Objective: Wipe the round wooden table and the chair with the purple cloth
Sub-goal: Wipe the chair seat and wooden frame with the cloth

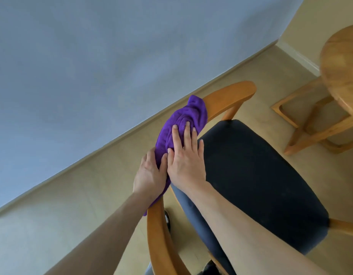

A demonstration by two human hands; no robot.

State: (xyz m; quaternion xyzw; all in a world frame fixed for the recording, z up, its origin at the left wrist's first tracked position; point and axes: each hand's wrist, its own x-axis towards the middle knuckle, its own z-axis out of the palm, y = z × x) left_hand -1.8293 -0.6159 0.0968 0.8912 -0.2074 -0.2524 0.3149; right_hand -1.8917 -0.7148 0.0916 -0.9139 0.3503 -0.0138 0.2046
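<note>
The purple cloth (179,128) lay bunched along the curved wooden top rail (229,98) of the chair (251,175), draped over its middle stretch and hanging a little down the far side. It looked soft, light and limp, a thick fuzzy weave that would fold and creep under pressure rather than slide as one piece; I judged it best held by pinning it flat against the rail with a broad palm while a second hand wrapped the lower end.

The right hand (186,155) lay on top of the cloth with fingers straight and spread, pressing it against the wood toward twelve o'clock. The left hand (150,173), just beside it at eight o'clock and touching it, curled round the cloth's lower end and the rail beneath, thumb on top. The rail seemed stiff and smooth, likely slippery under the fabric, so the wrap grip probably kept the cloth from slipping off.

At four o'clock from the cloth sat the chair's dark padded seat (261,171). Well apart at two o'clock stood the round wooden surface (342,62) on its wooden legs (318,124). A blue-grey wall (92,66) filled the ten o'clock side above the pale floor (76,195).
</note>
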